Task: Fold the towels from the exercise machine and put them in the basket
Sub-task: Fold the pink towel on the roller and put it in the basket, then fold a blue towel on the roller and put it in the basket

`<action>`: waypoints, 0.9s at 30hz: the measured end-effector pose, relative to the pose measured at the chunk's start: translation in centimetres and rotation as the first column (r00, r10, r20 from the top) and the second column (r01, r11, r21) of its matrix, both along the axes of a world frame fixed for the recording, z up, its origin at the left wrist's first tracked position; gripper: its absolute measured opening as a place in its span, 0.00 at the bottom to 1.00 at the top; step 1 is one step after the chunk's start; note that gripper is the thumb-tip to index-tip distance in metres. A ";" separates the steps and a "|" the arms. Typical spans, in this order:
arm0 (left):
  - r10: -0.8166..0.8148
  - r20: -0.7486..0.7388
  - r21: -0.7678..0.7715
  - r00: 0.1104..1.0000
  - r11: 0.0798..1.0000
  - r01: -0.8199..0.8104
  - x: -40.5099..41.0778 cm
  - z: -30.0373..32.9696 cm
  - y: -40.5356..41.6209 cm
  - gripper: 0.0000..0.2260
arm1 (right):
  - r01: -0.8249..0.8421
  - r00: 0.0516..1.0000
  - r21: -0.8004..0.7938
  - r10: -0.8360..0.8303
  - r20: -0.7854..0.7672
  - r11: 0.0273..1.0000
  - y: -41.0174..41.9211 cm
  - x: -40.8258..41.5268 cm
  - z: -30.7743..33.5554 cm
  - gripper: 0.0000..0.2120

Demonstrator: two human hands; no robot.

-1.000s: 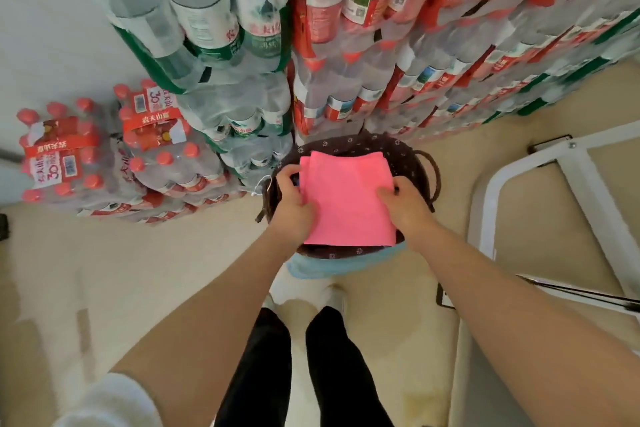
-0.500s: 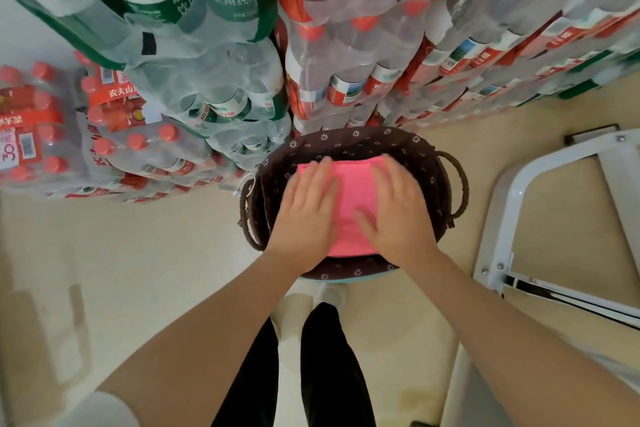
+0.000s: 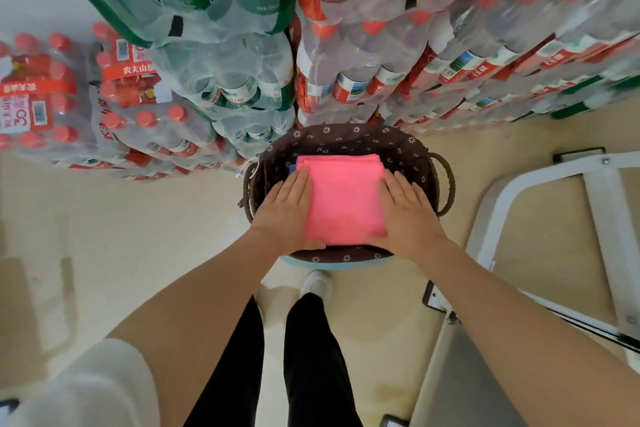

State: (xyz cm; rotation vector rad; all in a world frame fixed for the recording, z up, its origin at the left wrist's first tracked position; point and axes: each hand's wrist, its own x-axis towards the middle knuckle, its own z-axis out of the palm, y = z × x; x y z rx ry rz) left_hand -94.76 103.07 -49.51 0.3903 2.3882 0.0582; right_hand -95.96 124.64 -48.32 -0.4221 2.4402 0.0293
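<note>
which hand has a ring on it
The right hand, pressing on the right edge of the pink towel in the basket: a thin ring shows on one finger. The left hand, flat on the towel's left edge, has bare fingers.

Stacked shrink-wrapped water bottle packs (image 3: 363, 55), beige floor (image 3: 138, 239), white shoe (image 3: 317, 282)

Pink towel (image 3: 344, 199): soft matt cloth. Basket (image 3: 349, 140): brown flowered fabric lining. Bottle packs (image 3: 221, 80): glossy plastic wrap.

Both hands, left hand (image 3: 289, 210) and right hand (image 3: 407, 215), have slid outward to the pink towel's (image 3: 344, 199) edges.
</note>
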 end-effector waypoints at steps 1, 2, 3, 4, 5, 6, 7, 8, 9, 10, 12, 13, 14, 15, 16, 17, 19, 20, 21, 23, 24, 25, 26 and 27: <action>-0.004 0.003 0.035 1.000 0.999 0.004 0.2 1.3 -0.5 0.45 | -0.003 1.000 -0.036 0.003 0.006 0.999 -0.3 0.1 1.3 0.43; 0.001 -0.011 0.085 1.000 0.996 0.000 0.5 2.6 -1.1 0.40 | 0.006 1.000 -0.072 -0.006 0.002 0.997 -0.7 0.2 2.6 0.38; 0.023 -0.037 0.143 0.999 0.990 -0.017 0.8 4.1 -1.6 0.35 | 0.025 1.000 -0.104 -0.025 -0.003 0.994 -1.3 0.3 3.9 0.35; 0.059 -0.058 0.195 0.997 0.980 -0.047 1.2 5.5 -2.2 0.31 | 0.042 0.999 -0.129 -0.043 -0.001 0.991 -2.0 0.5 5.3 0.31; 0.098 -0.075 0.224 0.992 0.971 -0.079 1.7 7.0 -2.9 0.27 | 0.049 0.999 -0.149 -0.049 0.006 0.988 -2.7 0.7 6.8 0.28; 0.138 -0.095 0.228 0.986 0.967 -0.113 2.3 8.6 -3.7 0.23 | 0.039 0.999 -0.170 -0.038 0.011 0.985 -3.6 0.9 8.2 0.24; 0.182 -0.116 0.215 0.976 0.964 -0.154 2.9 10.2 -4.5 0.20 | 0.019 1.000 -0.198 -0.015 0.019 0.980 -4.5 1.2 9.6 0.21; 0.237 -0.114 0.200 0.965 0.957 -0.211 3.7 11.7 -5.4 0.18 | 0.001 0.999 -0.235 0.007 0.034 0.972 -5.5 1.6 11.1 0.18; 0.313 -0.080 0.201 0.947 0.935 -0.292 4.6 13.3 -6.4 0.17 | -0.004 0.998 -0.277 0.021 0.056 0.961 -6.5 2.0 12.7 0.15; 0.393 -0.033 0.221 0.919 0.900 -0.377 5.5 14.9 -7.4 0.16 | -0.007 0.997 -0.318 0.032 0.075 0.948 -7.6 2.4 14.3 0.13; 0.490 0.052 0.246 0.870 0.838 -0.487 7.8 17.9 -9.6 0.16 | -0.050 0.994 -0.370 0.084 0.077 0.928 -10.1 3.5 17.3 0.12; 0.504 0.083 0.242 0.859 0.826 -0.509 9.2 19.4 -10.9 0.16 | -0.094 0.991 -0.378 0.123 0.053 0.921 -11.4 4.2 18.7 0.11; 0.512 0.108 0.230 0.852 0.821 -0.522 10.7 20.8 -12.2 0.16 | -0.152 0.985 -0.380 0.172 0.019 0.912 -12.8 4.9 20.0 0.11; 0.519 0.119 0.213 0.847 0.820 -0.532 12.4 22.1 -13.6 0.16 | -0.212 0.975 -0.379 0.222 -0.017 0.901 -14.2 5.6 21.2 0.10; 0.533 0.120 0.196 0.838 0.815 -0.546 14.3 23.3 -15.1 0.16 | -0.262 0.963 -0.380 0.265 -0.047 0.887 -15.8 6.5 22.2 0.10; 0.559 0.111 0.186 0.822 0.801 -0.570 16.3 24.3 -16.7 0.16 | -0.297 0.953 -0.388 0.295 -0.067 0.872 -17.5 7.5 23.2 0.10; 0.639 0.069 0.186 0.766 0.746 -0.640 20.8 26.3 -20.0 0.15 | -0.342 0.937 -0.420 0.339 -0.085 0.841 -21.5 10.2 24.6 0.12; 0.680 0.038 0.191 0.733 0.715 -0.673 23.4 27.2 -21.5 0.15 | -0.360 0.930 -0.437 0.354 -0.098 0.825 -23.6 11.8 25.2 0.12; 0.716 0.006 0.199 0.698 0.683 -0.703 26.1 28.0 -23.1 0.15 | -0.379 0.922 -0.454 0.371 -0.112 0.806 -25.7 13.7 25.6 0.13; 0.782 -0.039 0.235 0.622 0.613 -0.755 32.1 29.4 -25.8 0.15 | -0.438 0.893 -0.475 0.429 -0.135 0.763 -29.9 18.1 26.3 0.12; 0.811 -0.057 0.256 0.582 0.576 -0.776 35.4 30.2 -27.1 0.16 | -0.465 0.878 -0.479 0.458 -0.140 0.744 -32.0 20.6 26.6 0.12; 0.839 -0.068 0.273 0.539 0.535 -0.799 38.9 30.9 -28.3 0.17 | -0.476 0.868 -0.490 0.478 -0.132 0.730 -34.0 23.1 27.0 0.12; 0.870 -0.075 0.288 0.488 0.488 -0.824 42.6 31.7 -29.6 0.18 | -0.479 0.862 -0.512 0.494 -0.118 0.713 -36.0 25.8 27.2 0.11; 0.900 -0.082 0.298 0.428 0.431 -0.851 46.5 32.2 -30.8 0.20 | -0.478 0.854 -0.540 0.511 -0.101 0.692 -38.0 28.5 27.3 0.10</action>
